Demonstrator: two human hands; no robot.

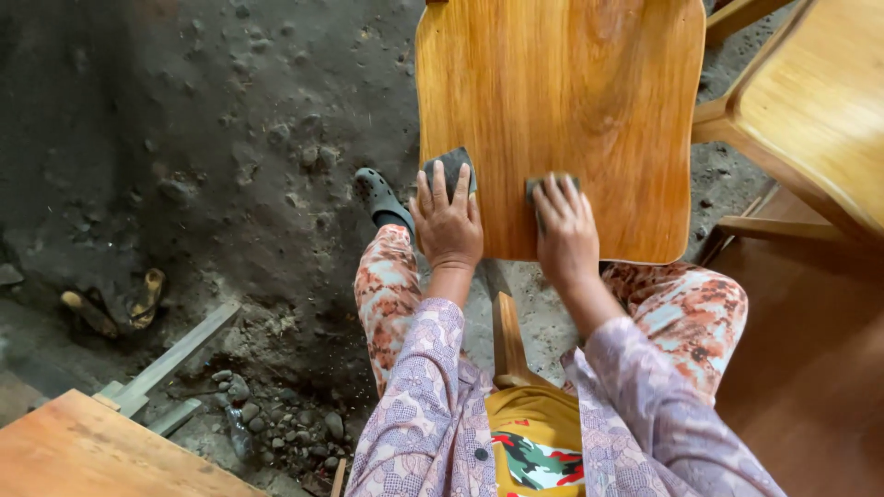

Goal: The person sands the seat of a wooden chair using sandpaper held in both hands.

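A person sits on rough, stony ground with a varnished wooden chair seat (562, 120) tipped toward their knees, and both hands are flat on its near end. The left hand (448, 224) presses a dark sanding pad (451, 166) against the seat's left edge, fingers slightly spread and laid over the pad. The right hand (566, 235) bears down on a second dark pad (551, 187) a little further in on the board, fingers close together and almost covering it. As far as I can judge, the rubbing-down is in progress rather than finished: the surface looks smooth and glossy across most of the seat, and I see no dust trail or dulled patch that would tell which parts are done, so how much remains I cannot say. Counting up: two hands, two pads, one seat under work, and one more wooden chair (810, 101) standing close by at the right. One dark clog (379, 195) shows on a foot near the left hand, a wooden panel (83, 456) lies at the lower left, and two pale offcut strips (170, 364) rest on the dirt beside it.
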